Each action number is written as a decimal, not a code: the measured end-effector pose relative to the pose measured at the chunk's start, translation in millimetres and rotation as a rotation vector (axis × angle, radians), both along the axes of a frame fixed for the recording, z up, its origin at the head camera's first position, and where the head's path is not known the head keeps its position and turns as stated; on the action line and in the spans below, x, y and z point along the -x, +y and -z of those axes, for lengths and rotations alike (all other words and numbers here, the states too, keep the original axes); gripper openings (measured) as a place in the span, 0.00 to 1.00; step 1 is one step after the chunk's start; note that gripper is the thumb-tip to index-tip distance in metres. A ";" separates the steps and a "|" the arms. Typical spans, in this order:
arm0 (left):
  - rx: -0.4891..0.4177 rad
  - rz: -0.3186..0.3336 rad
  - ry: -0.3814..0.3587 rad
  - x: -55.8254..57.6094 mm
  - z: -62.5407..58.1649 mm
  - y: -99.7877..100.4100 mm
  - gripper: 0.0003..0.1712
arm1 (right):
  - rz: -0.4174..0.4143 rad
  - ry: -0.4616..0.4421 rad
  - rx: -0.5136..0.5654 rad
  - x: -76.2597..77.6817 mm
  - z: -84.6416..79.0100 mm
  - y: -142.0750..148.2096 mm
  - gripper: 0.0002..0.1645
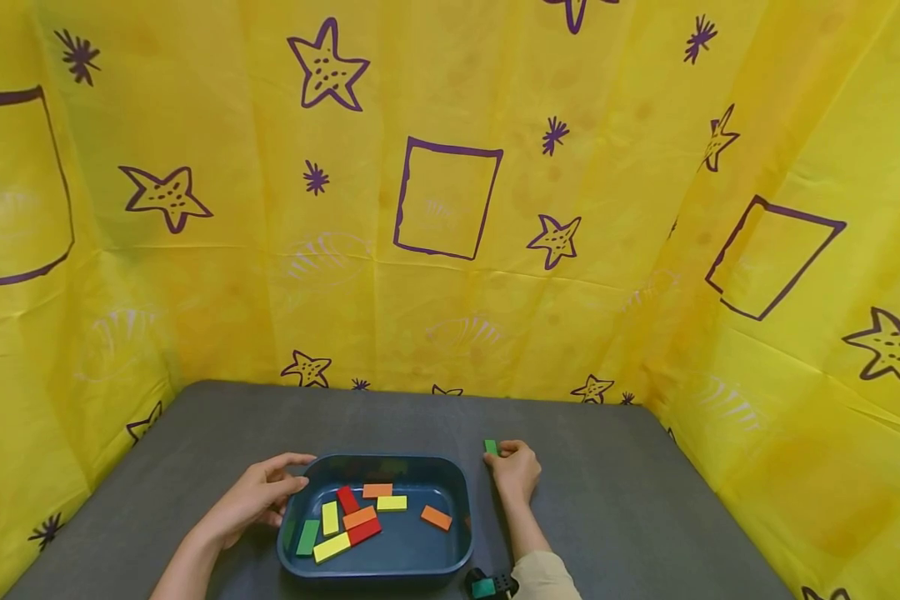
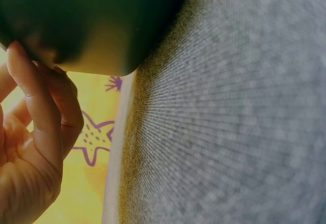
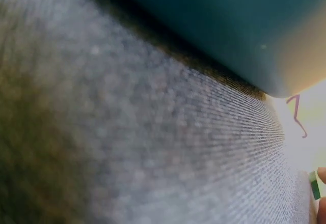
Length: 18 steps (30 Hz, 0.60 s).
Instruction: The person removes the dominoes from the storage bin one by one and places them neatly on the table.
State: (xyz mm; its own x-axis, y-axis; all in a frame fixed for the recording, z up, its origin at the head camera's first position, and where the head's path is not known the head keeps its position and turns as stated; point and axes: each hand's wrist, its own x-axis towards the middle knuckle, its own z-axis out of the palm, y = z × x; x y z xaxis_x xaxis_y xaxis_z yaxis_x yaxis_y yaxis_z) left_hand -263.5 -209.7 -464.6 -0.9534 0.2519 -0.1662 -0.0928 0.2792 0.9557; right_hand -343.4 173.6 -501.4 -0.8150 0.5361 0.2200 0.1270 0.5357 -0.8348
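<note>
At the left end of a dark blue rectangular box (image 1: 375,569), my left hand (image 1: 258,497) holds the rim, with the thumb over the edge and the fingers against the outside. The left wrist view shows the fingers of that hand (image 2: 35,117) bent up to the box wall (image 2: 91,25). Beyond the box's right side, my right hand (image 1: 517,473) pinches a small green block (image 1: 491,447) between thumb and fingers, close over the table. The right wrist view catches only fingertips and the green block (image 3: 315,185) at its edge.
Inside the box lie several flat blocks: red (image 1: 347,500), orange (image 1: 437,517), yellow (image 1: 330,517) and one green block (image 1: 307,537). A black and teal object (image 1: 484,587) sits near the right forearm. Yellow patterned cloth (image 1: 450,292) surrounds the dark grey table (image 1: 607,500).
</note>
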 end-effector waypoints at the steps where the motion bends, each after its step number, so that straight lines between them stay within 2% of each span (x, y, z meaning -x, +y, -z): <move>1: 0.001 0.000 0.000 0.0 0.1 0.1 0.35 | 0.000 0.003 0.006 0.0 -0.1 0.4 0.19; 6: 0.001 0.007 0.005 0.1 0.3 0.3 0.35 | -0.008 0.015 0.028 -0.8 -2.1 1.5 0.19; 11: 0.000 0.007 0.006 0.1 0.4 -0.2 0.35 | -0.060 0.033 0.051 -1.6 -9.6 -0.4 0.16; 15: 0.001 0.007 0.010 -0.2 0.2 -0.9 0.35 | -0.151 0.047 0.118 -3.3 -18.9 -4.4 0.15; 18: 0.003 0.008 0.013 -0.3 -0.2 -1.1 0.35 | -0.248 0.055 0.215 -6.2 -26.6 -8.6 0.15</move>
State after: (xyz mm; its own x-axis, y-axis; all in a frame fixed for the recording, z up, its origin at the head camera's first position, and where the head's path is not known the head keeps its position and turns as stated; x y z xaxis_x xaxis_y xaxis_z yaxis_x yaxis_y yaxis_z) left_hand -263.2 -210.8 -464.4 -0.9534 0.2592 -0.1546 -0.0782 0.2828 0.9560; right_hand -337.2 165.0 -474.8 -0.9165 0.3620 0.1704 -0.0333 0.3553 -0.9342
